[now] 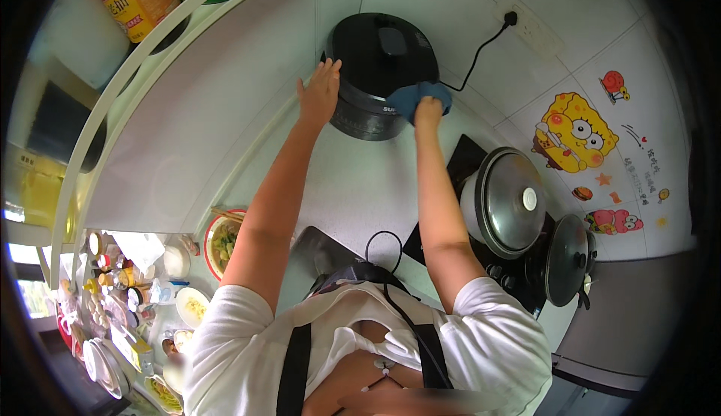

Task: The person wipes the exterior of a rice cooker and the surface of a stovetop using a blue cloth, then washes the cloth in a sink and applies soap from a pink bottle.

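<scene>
A round black electric cooker (368,59) with its lid down stands in the far corner of the white counter (353,176). My left hand (321,88) rests against the cooker's left side, its fingers stretched out and nothing held. In my right hand (429,112) a blue cloth (408,99) is bunched up and pressed to the cooker's front right edge. Part of the cloth is hidden behind the fingers.
A black cord (481,57) runs from the wall socket (529,25) down behind the cooker. On the right, a lidded pot (513,202) and a lidded pan (565,262) sit on the black stove. Left are a bowl of food (223,247) with chopsticks and a shelf (98,108) of bottles.
</scene>
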### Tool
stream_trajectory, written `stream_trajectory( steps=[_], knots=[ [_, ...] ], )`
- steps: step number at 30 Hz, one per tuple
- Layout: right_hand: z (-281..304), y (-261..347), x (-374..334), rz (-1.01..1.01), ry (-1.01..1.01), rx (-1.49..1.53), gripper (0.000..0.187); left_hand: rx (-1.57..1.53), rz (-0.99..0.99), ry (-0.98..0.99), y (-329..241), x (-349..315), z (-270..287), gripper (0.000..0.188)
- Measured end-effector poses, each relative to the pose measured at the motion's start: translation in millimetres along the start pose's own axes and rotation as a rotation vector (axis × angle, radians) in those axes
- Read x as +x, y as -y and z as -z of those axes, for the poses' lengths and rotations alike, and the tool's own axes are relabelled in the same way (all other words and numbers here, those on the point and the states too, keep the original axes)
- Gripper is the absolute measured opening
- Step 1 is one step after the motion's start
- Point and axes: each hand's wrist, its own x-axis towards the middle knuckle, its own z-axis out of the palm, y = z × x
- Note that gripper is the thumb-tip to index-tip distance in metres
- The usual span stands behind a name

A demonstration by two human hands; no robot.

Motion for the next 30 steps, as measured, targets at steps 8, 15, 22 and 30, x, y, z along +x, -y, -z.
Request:
stream_trajectory(
  steps=[8, 15, 22, 30],
  knots=[
    [8.6, 17.8, -84.6, 0.144, 0.289, -0.368, 0.025, 0.116, -0.052, -0.01, 1.0, 5.1, -1.9, 0.037],
    [77.5, -30.0, -77.8, 0.001, 0.449, -0.253, 0.018, 0.408, -0.024, 0.068, -42.1, 26.6, 15.6, 0.04],
    [117.2, -50.6, -82.7, -0.097, 0.348, -0.054, 0.023, 0.228, -0.126, -0.187, -85.4, 40.7, -28.2, 0.05],
    [150.2, -69.4, -81.7, -0.054, 0.36, -0.022, 0.009, 0.336, 0.163, 0.206, -135.3, 95.3, -57.0, 0.08]
  ],
)
